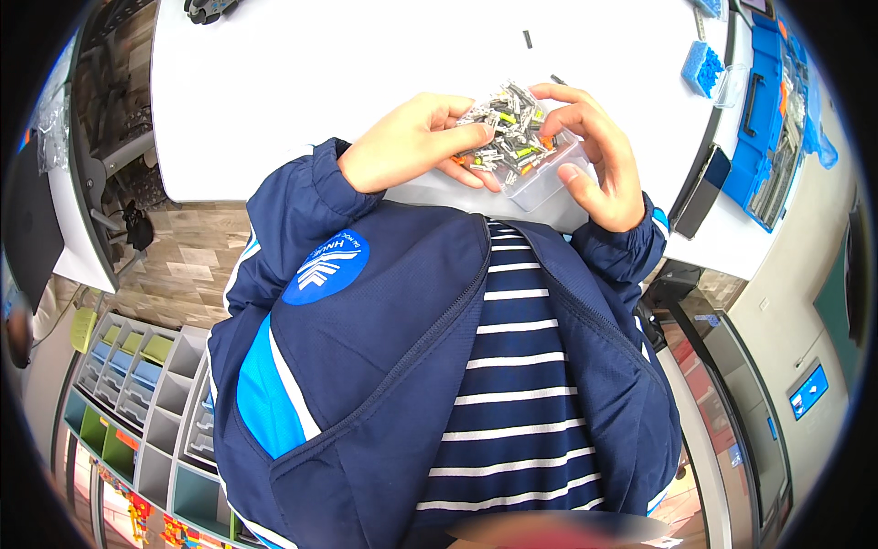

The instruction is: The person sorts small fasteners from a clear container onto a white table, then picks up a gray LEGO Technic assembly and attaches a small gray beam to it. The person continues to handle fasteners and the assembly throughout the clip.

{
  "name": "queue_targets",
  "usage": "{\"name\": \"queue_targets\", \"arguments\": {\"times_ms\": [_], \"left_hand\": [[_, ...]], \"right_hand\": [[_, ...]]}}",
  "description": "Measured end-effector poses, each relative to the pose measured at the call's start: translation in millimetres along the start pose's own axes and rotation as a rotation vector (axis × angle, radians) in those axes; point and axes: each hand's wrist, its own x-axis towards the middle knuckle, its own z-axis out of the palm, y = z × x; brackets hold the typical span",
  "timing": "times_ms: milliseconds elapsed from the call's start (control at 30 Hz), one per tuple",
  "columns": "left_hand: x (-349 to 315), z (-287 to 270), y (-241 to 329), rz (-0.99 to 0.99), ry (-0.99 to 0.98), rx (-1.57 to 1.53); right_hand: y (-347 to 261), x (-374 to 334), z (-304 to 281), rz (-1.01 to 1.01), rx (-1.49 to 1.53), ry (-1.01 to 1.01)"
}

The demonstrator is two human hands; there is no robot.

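Note:
Close to my body at the table's front edge, a small clear plastic box [535, 192] holds many small building-set connector pieces [512, 128], black, white, grey, lime and orange. My left hand [425, 137] grips the box's left side, its thumb over the pieces and its fingers beneath. On the right side, my right hand [599, 151] curls round the box, its thumb and fingers at the rim. Part of the box's right wall is hidden behind that hand. Two loose dark pieces lie beyond the box: one piece [527, 39] farther off, another piece [556, 79] beside my right fingers.
The white table [302, 82] spreads ahead. To the right stand a small blue container [701, 69] of blue pieces, a dark flat device [702, 192] and a large blue case [759, 119]. A black object [210, 9] sits at the far left. Shelving [155, 403] is at lower left.

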Motion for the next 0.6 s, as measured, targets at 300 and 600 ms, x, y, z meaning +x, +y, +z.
{"name": "queue_targets", "arguments": {"times_ms": [300, 600], "left_hand": [[-1.8, -2.0, 1.6, -0.005, -0.028, -0.016], [-2.9, -6.4, 0.9, 0.038, -0.081, -0.007]], "right_hand": [[-5.7, -0.6, -5.7, 0.021, -0.027, -0.042], [-2.7, -0.6, -6.4, 0.025, 0.041, -0.043]]}}
